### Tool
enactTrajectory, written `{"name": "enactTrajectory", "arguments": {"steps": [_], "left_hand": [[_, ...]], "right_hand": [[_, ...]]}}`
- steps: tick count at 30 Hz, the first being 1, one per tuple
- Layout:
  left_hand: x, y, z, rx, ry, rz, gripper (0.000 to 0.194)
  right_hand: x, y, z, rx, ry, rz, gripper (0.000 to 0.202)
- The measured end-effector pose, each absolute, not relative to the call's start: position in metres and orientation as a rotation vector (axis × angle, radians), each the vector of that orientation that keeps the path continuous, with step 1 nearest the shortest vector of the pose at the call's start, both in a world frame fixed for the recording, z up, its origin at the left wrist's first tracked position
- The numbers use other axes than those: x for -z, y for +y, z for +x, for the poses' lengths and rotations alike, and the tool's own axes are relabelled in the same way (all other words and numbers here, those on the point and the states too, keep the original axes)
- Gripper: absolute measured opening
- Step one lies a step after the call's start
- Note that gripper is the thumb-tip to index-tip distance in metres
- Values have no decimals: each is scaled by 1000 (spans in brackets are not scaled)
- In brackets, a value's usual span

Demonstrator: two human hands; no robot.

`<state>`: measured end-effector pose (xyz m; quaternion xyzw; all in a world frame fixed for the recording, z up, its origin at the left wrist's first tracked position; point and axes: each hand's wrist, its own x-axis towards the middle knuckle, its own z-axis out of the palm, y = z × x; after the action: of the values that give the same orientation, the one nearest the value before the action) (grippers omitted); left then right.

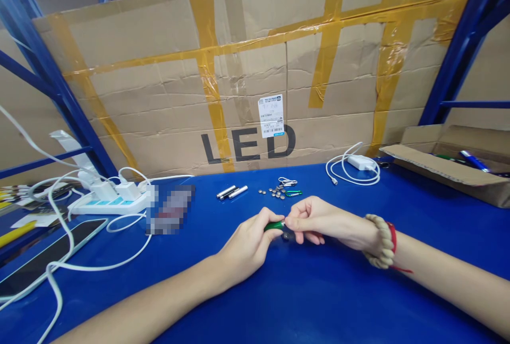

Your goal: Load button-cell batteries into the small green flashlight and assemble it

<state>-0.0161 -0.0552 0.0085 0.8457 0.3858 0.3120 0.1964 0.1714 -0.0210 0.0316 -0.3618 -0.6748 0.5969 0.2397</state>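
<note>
Green tube (pixel 273 225), just one, sits between the two hands, above the middle of the blue table (pixel 319 301). It is slim, shiny and smooth, lies nearly level, and has a silvery end pointing right. The left hand (pixel 249 240) is closed around it between thumb and fingers; the right hand (pixel 313 221) has thumb and forefinger pinched on the silvery end. One small dark piece (pixel 286 236) shows just below the tube, too blurred to name.

Beyond the hands are three slim tubes (pixel 231 192), two silver and one darker, lying side by side. Near them are about ten small round discs (pixel 278 193), crowded so that an exact count is hard, and two clips: one silver clip (pixel 287 181) and one green clip (pixel 294 193).

Most of the green tube is covered by the left fingers, and the right thumb hides its tip. One phone (pixel 51 253) is cut off by the left edge. One flat item (pixel 171 210) is blurred into squares.
</note>
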Motion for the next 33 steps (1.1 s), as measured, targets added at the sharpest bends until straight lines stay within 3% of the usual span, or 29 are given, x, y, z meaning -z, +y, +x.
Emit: {"name": "enactTrajectory", "arguments": {"steps": [7, 14, 17, 24, 33], "left_hand": [[-12, -58, -18, -845, 980, 2415, 17], [-11, -55, -16, -926, 979, 2496, 21], [-12, -54, -15, -968, 1052, 2450, 19], [-16, -54, -12, -983, 1143, 2364, 19], [-18, -52, -14, -779, 1001, 2320, 22]], "right_hand": [[-28, -21, 172, -1761, -1846, -1041, 36], [-29, -20, 169, -1514, -1925, -1128, 35], [-30, -17, 168, -1202, -1962, -1105, 35], [-38, -22, 180, 8, -2257, -627, 18], [-40, -19, 188, 530, -2418, -383, 32]]}}
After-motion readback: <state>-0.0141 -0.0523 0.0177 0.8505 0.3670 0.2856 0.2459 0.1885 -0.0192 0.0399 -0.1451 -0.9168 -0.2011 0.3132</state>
